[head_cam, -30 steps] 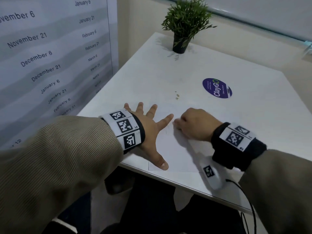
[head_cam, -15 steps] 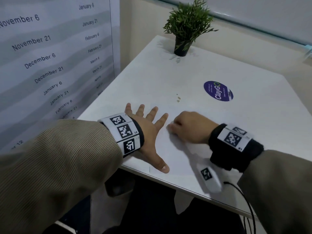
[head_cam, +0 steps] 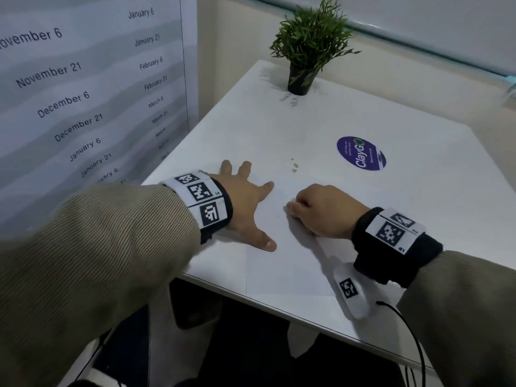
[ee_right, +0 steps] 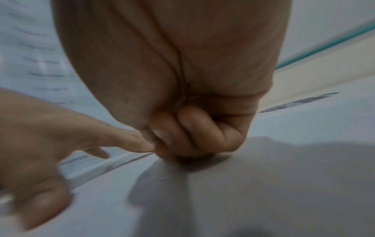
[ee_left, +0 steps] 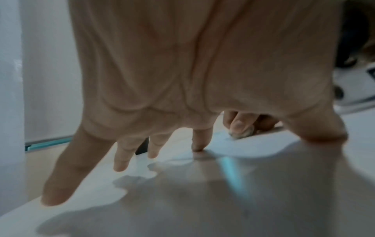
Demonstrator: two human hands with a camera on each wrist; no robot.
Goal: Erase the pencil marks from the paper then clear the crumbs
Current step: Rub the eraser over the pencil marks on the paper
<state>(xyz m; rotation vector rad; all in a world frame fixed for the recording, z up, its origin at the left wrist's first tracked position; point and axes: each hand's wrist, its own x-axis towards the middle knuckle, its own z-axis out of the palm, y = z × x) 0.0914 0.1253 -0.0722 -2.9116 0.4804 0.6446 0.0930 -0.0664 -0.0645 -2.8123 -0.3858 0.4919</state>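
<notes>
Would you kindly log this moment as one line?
left hand: flat, steadying paper | right hand: curled, rubbing eraser on paper | crumbs: uncleared

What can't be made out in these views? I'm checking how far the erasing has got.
- Eraser: right hand curls over it in head view; left wrist view shows only a blurred tip.
- Pencil marks on the paper: too faint in head view; blurred in both wrist views.
- Specks beyond the paper: too small to identify.
- Left hand: little finger hidden by the wristband in head view.
</notes>
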